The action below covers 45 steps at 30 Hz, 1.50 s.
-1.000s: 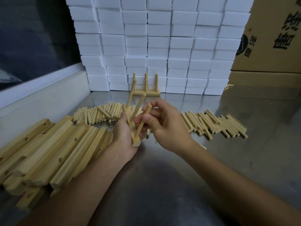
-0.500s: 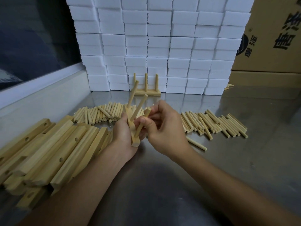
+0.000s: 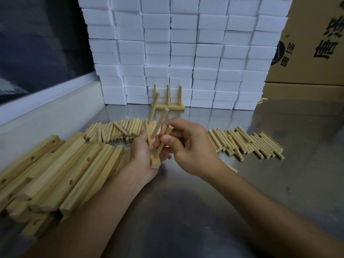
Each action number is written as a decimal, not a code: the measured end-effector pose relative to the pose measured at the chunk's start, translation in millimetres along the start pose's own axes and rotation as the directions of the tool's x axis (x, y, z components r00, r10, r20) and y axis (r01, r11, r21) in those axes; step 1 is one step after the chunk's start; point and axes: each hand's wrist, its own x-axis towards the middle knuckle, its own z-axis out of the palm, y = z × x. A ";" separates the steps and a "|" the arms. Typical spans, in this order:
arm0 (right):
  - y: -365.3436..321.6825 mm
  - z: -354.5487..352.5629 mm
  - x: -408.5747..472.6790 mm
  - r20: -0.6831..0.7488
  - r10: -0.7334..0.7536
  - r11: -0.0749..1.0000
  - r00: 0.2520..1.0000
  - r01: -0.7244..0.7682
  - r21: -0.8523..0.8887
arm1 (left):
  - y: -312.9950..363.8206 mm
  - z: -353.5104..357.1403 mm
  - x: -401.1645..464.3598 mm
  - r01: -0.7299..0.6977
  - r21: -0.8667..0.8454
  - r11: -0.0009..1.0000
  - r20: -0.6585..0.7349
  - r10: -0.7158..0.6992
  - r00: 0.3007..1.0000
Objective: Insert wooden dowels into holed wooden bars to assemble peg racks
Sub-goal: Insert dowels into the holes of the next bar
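White boxes (image 3: 186, 49) fill the upper frame; a finished rack (image 3: 168, 107) stands at their foot. At center, the left hand (image 3: 143, 155) grips a bar (image 3: 153, 157) already carrying 2 pegs. The right hand (image 3: 188, 146) pinches a 3rd dowel (image 3: 163, 143) whose tip sits at the bar's nearest hole. Pushed in tilted, I judge it could jam or split the hole.

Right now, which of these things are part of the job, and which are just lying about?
In the job:
- left hand holding the holed bar
- right hand pinching a dowel
- loose dowels
- spare bars
- finished rack

Lying about:
- white foam blocks
- cardboard box
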 end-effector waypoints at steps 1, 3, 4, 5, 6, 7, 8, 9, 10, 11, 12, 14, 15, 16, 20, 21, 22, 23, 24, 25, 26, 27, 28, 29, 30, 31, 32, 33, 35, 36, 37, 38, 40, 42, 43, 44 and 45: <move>0.5 3.0 -0.1 -0.036 0.001 1.000 0.999 -0.001 -0.023 | -0.4 0.6 0.3 -0.007 -0.006 1.000 -0.011 0.007 1.000; 1.7 10.4 0.0 -0.115 0.001 0.998 0.993 -0.008 -0.066 | -0.4 1.0 0.5 -0.010 -0.049 0.999 -0.031 0.008 0.999; 2.0 14.2 -0.1 -0.147 0.001 0.997 0.989 -0.013 -0.079 | -0.5 0.8 0.5 -0.010 -0.079 0.997 -0.037 0.007 0.999; 2.6 17.1 -0.5 -0.176 0.006 0.996 0.984 -0.021 -0.084 | -1.0 0.7 0.1 -0.016 -0.108 0.994 -0.038 0.012 0.999; 3.1 19.2 -1.1 -0.204 0.016 0.997 0.979 -0.032 -0.077 | -2.0 0.7 0.1 -0.025 -0.128 0.991 -0.038 0.020 0.999; 4.1 20.5 -1.8 -0.230 0.031 0.997 0.973 -0.046 -0.062 | -3.0 1.4 -0.2 -0.032 -0.141 0.989 -0.041 0.027 0.999; 5.0 21.6 -2.6 -0.253 0.047 0.997 0.966 -0.061 -0.049 | -3.6 2.3 -0.1 -0.039 -0.152 0.988 -0.054 0.031 0.998; 5.5 22.7 -3.2 -0.273 0.061 0.996 0.960 -0.075 -0.042 | -3.6 3.8 -0.4 -0.043 -0.161 0.986 -0.069 0.033 0.997; 5.6 24.2 -3.6 -0.289 0.072 0.995 0.955 -0.087 -0.040 | -3.2 5.2 -0.9 -0.050 -0.169 0.984 -0.087 0.035 0.996; 5.6 25.7 -3.6 -0.303 0.079 0.994 0.950 -0.097 -0.044 | -2.6 6.5 -1.5 -0.057 -0.174 0.983 -0.103 0.039 0.994; 5.3 27.0 -3.5 -0.318 0.079 0.993 0.945 -0.102 -0.056 | -2.6 6.6 -1.4 -0.062 -0.177 0.982 -0.119 0.041 0.992; 4.3 28.2 -3.2 -0.334 0.065 0.992 0.940 -0.098 -0.082 | -2.8 6.8 -2.0 -0.069 -0.187 0.980 -0.144 0.042 0.989; 3.7 28.0 -2.9 -0.329 0.060 0.992 0.943 -0.093 -0.084 | -2.8 6.5 -2.6 -0.073 -0.190 0.979 -0.152 0.044 0.987; 3.2 27.1 -2.4 -0.312 0.058 0.993 0.948 -0.087 -0.079 | -3.0 6.2 -2.3 -0.076 -0.190 0.979 -0.156 0.047 0.987; -0.3 15.7 -0.6 -0.141 0.054 0.996 0.989 -0.062 -0.060 | -1.4 4.2 -1.3 -0.072 -0.163 0.984 -0.142 0.048 0.989; -1.6 11.9 0.1 -0.091 0.058 0.997 0.994 -0.063 -0.050 | -1.2 3.3 -1.2 -0.058 -0.151 0.987 -0.131 0.038 0.991; -3.1 8.5 0.9 -0.046 0.062 0.997 0.997 -0.064 -0.035 | -0.9 2.4 -1.1 -0.048 -0.135 0.990 -0.110 0.034 0.993; -4.8 5.7 1.9 -0.008 0.065 0.998 0.998 -0.065 -0.021 | -0.8 1.7 -1.7 -0.043 -0.115 0.992 -0.078 0.034 0.996; -6.5 3.7 2.9 0.023 0.066 0.998 0.998 -0.066 -0.011 | -0.9 1.3 -1.7 -0.041 -0.093 0.995 -0.046 0.036 0.998; -8.0 2.2 4.1 0.049 0.062 0.998 0.997 -0.062 -0.004 | -0.9 1.0 -1.8 -0.042 -0.075 0.996 -0.022 0.041 0.999; -8.8 1.3 5.2 0.069 0.058 0.998 0.996 -0.058 0.002 | -0.3 1.4 -2.4 -0.047 -0.061 0.997 -0.004 0.047 0.999; -9.3 0.6 5.8 0.081 0.056 0.998 0.995 -0.056 0.008 | 0.4 2.0 -3.1 -0.052 -0.056 0.997 0.005 0.052 0.999; -9.0 0.6 6.0 0.081 0.056 0.998 0.995 -0.058 0.015 | 0.7 2.1 -3.4 -0.053 -0.064 0.997 0.011 0.054 0.998; -7.8 1.8 5.8 0.062 0.058 0.998 0.996 -0.059 0.015 | 0.6 2.2 -3.0 -0.050 -0.079 0.996 0.010 0.051 0.999; -6.0 3.9 5.0 0.025 0.056 0.998 0.998 -0.056 0.005 | 0.4 2.5 -2.9 -0.045 -0.093 0.995 0.000 0.046 0.999; -3.6 6.9 3.8 -0.028 0.050 0.999 0.998 -0.050 -0.012 | -0.1 2.9 -2.0 -0.043 -0.117 0.992 -0.015 0.042 0.999; -1.2 10.4 2.5 -0.087 0.044 0.999 0.995 -0.046 -0.026 | -0.6 3.1 -0.9 -0.041 -0.146 0.988 -0.032 0.037 0.999; 1.1 14.0 1.4 -0.142 0.047 0.998 0.989 -0.051 -0.029 | -1.3 3.6 -0.6 -0.045 -0.167 0.985 -0.050 0.037 0.998; 4.8 19.4 -0.9 -0.218 0.074 0.997 0.973 -0.076 -0.001 | -3.0 5.6 -1.5 -0.066 -0.173 0.983 -0.095 0.050 0.994; 5.9 21.1 -1.4 -0.241 0.087 0.996 0.967 -0.087 0.013 | -3.3 6.9 -2.1 -0.070 -0.182 0.981 -0.118 0.049 0.992; 6.5 22.5 -1.9 -0.259 0.098 0.995 0.961 -0.095 0.025 | -3.1 8.2 -3.4 -0.068 -0.189 0.980 -0.132 0.043 0.990; 6.4 23.7 -2.0 -0.275 0.107 0.994 0.955 -0.101 0.038 | -2.3 9.9 -5.0 -0.068 -0.199 0.978 -0.141 0.040 0.989; 5.2 25.3 -1.7 -0.294 0.125 0.992 0.948 -0.113 0.059 | -0.3 12.2 -6.4 -0.061 -0.221 0.973 -0.143 0.030 0.989; 4.2 25.6 -1.8 -0.295 0.128 0.992 0.947 -0.117 0.054 | -0.4 12.3 -6.1 -0.062 -0.224 0.973 -0.145 0.030 0.989; 3.8 25.1 -2.1 -0.294 0.121 0.993 0.948 -0.114 0.041 | -1.1 12.1 -6.1 -0.063 -0.216 0.974 -0.144 0.032 0.989; 3.7 24.6 -2.8 -0.291 0.109 0.994 0.950 -0.106 0.025 | -1.8 11.3 -6.0 -0.056 -0.208 0.977 -0.139 0.027 0.990; 3.9 23.8 -3.6 -0.286 0.095 0.995 0.953 -0.096 0.012 | -2.4 10.7 -5.5 -0.046 -0.201 0.978 -0.136 0.019 0.991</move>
